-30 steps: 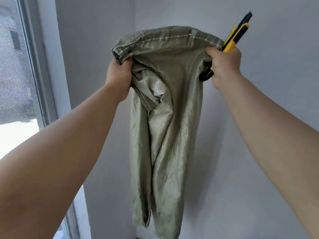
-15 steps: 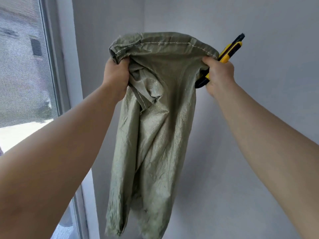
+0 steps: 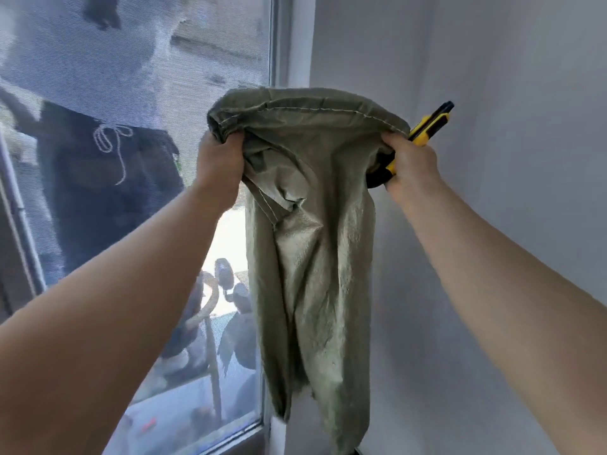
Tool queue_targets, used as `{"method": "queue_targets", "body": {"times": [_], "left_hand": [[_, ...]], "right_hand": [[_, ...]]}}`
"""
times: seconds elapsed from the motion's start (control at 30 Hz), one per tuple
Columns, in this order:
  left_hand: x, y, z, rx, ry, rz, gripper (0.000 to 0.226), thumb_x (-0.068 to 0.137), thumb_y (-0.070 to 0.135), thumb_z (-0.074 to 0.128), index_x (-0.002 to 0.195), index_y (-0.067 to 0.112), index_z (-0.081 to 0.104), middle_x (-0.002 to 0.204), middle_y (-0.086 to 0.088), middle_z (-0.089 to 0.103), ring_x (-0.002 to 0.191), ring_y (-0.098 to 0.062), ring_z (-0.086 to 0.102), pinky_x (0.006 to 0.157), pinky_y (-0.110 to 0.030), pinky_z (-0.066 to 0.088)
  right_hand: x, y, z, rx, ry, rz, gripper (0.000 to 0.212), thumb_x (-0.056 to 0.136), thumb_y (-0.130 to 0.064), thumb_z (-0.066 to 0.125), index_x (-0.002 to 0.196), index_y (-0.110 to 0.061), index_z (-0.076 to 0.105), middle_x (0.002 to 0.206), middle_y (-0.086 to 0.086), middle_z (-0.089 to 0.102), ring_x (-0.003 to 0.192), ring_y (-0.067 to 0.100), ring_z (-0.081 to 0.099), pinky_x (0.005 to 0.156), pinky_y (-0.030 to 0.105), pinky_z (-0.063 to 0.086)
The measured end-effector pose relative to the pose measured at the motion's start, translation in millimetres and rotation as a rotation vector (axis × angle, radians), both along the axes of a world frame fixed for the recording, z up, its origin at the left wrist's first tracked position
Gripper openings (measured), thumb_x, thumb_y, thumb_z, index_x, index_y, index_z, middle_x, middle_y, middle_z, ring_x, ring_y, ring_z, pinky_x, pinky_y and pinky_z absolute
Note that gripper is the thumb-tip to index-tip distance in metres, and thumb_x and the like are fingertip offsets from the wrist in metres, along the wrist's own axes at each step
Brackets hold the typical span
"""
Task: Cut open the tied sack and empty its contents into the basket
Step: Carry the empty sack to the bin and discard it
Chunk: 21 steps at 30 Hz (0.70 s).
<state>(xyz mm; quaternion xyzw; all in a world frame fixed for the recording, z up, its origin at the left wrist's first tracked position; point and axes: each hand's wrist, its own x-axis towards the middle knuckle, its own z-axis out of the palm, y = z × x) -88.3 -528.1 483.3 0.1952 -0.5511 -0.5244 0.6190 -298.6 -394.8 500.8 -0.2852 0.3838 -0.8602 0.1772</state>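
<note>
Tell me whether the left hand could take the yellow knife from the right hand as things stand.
Probably not yet. The left hand is shut on the sack, and the knife sits in the right hand's grip beyond the sack's hem.

Head view, person's body only. Both forearms bare from the frame edges to the wrists; no sleeve or cuff visible on either. Left hand (image 3: 219, 165): bare, ungloved, seen from the back; no ring, watch or band on the parts that show. Right hand (image 3: 414, 167): bare, ungloved, also seen from the back; wrist unadorned. Fingertips and nails mostly hidden. Rest of the body lies outside the frame.
</note>
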Motion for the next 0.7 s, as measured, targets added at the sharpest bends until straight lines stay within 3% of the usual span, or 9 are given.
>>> {"method": "queue_targets", "body": {"times": [0.1,0.3,0.5,0.6,0.7], "left_hand": [[59.9,-11.6,-9.3,0.012,0.002,0.117,0.017,0.086,0.018,0.056,0.099,0.016,0.068,0.104,-0.008,0.073,0.101,-0.026,0.068,0.090,-0.045,0.056],[182.8,-11.0,-21.2,0.037,0.017,0.427,0.010,0.082,0.022,0.058,0.084,0.027,0.067,0.097,-0.004,0.072,0.097,-0.025,0.068,0.089,-0.042,0.056],[287.4,13.5,-41.4,0.008,-0.006,0.604,0.020,0.088,0.010,0.053,0.077,0.023,0.064,0.079,0.004,0.066,0.077,-0.015,0.063,0.072,-0.027,0.055],[347.1,26.7,-62.0,-0.016,-0.077,0.667,0.011,0.085,0.014,0.054,0.086,0.014,0.065,0.078,-0.002,0.063,0.074,-0.022,0.060,0.065,-0.029,0.051],[408.6,46.6,-82.3,0.000,-0.141,0.728,0.033,0.084,0.022,0.054,0.108,0.001,0.063,0.089,-0.010,0.063,0.082,-0.024,0.059,0.067,-0.029,0.049]], "right_hand": [[43.3,-39.1,-9.3,-0.020,0.022,0.184,0.009,0.083,0.001,0.064,0.086,-0.005,0.058,0.083,0.013,0.063,0.077,0.027,0.066,0.072,0.034,0.058],[152.0,-96.6,-26.0,-0.050,0.027,0.490,0.013,0.084,0.008,0.058,0.093,-0.001,0.055,0.076,0.014,0.057,0.065,0.026,0.060,0.059,0.031,0.053],[250.9,-128.3,-47.9,0.047,0.046,0.585,0.010,0.080,0.002,0.066,0.076,-0.004,0.059,0.066,0.011,0.061,0.058,0.024,0.062,0.059,0.033,0.054],[302.9,-136.3,-66.0,0.130,0.054,0.632,0.014,0.074,-0.003,0.070,0.081,-0.003,0.059,0.063,0.010,0.061,0.056,0.024,0.064,0.061,0.035,0.054],[364.4,-140.7,-85.8,0.223,0.108,0.681,0.026,0.073,-0.010,0.073,0.094,-0.002,0.059,0.068,0.010,0.063,0.060,0.024,0.064,0.065,0.036,0.056]]}}
